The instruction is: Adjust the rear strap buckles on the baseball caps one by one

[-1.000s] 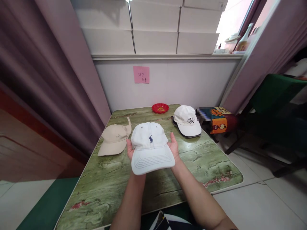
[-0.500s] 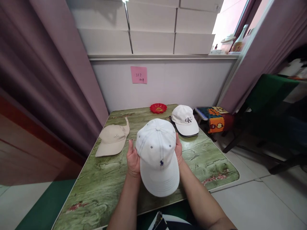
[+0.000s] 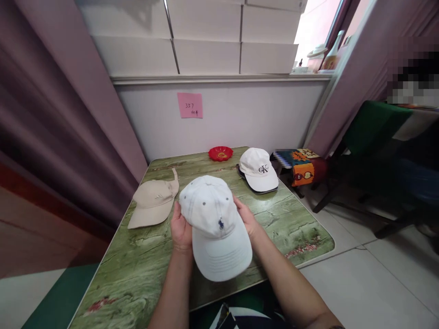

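A white cap [image 3: 216, 224] with a small dark blue logo is held up over the green marbled table [image 3: 154, 260], its brim toward me. My left hand [image 3: 180, 228] grips its left side, and my right hand [image 3: 245, 217] holds the right side; some fingers of both are hidden behind the cap. On the table's left lies a beige cap [image 3: 152, 201] with its strap sticking up. At the back right, a white cap with dark letters [image 3: 259, 170] rests on a darker cap, of which only the edge shows.
A red scalloped dish [image 3: 220, 154] is at the table's back edge. Behind it, a pink note [image 3: 190, 105] is stuck on the wall. Right of the table are a stool with a colourful cover [image 3: 303, 171] and a green-backed chair [image 3: 366, 123]. Purple curtains hang on both sides.
The held white cap has tilted, its crown leaning left and its brim turning slightly right, with both hands still on it. The whole view has shifted slightly.
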`<move>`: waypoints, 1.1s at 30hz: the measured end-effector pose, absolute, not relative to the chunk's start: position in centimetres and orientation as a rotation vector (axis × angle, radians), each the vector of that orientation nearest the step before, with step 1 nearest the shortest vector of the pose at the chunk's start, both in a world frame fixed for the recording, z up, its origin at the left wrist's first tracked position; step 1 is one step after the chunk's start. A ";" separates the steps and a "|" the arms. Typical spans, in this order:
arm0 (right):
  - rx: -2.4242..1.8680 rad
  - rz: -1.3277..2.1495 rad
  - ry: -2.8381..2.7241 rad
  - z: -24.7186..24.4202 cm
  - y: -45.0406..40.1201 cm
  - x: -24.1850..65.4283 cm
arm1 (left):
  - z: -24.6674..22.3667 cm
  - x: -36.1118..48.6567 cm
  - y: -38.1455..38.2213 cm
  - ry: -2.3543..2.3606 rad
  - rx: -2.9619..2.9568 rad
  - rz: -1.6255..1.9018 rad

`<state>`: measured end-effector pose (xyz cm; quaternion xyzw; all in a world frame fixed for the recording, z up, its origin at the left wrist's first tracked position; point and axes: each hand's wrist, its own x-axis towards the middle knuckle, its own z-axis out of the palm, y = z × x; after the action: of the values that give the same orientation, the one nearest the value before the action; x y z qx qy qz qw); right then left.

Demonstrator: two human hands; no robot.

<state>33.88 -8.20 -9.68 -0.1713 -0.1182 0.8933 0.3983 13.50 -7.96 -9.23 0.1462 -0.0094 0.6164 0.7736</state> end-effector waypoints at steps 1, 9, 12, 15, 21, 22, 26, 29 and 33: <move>-0.453 2.287 -0.277 -9.9 -8.5 33.9 | -9.7 13.0 -7.6 -0.034 0.310 1.356; -0.565 2.095 -0.043 -11.0 -13.6 32.9 | -12.4 10.9 -6.1 -0.049 0.223 1.475; -0.536 1.991 -0.079 -10.0 -14.6 33.3 | -13.2 11.2 -5.9 -0.050 0.228 1.393; -0.463 1.935 -0.232 -8.5 -14.8 34.2 | -14.3 11.7 -5.7 -0.136 0.244 1.293; -0.508 1.850 -0.273 -6.9 -14.3 34.5 | -15.6 13.2 -5.9 -0.228 0.213 1.232; -0.547 1.843 -0.258 -6.9 -14.1 34.4 | -15.7 13.5 -6.1 -0.236 0.216 1.241; -0.661 1.810 -0.228 -6.4 -11.8 35.2 | -15.9 14.6 -6.8 -0.169 0.233 1.282; -0.652 1.741 -0.234 -4.6 -8.7 36.7 | -16.3 15.5 -7.1 -0.069 0.232 1.206; -0.552 1.562 -0.290 -0.6 -3.4 39.9 | -16.9 15.8 -7.0 -0.035 0.209 1.111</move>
<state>39.88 -3.36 -0.56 -0.2447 -0.1287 0.6921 0.6668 15.79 -6.99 -16.93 0.0992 -0.0165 0.5265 0.8442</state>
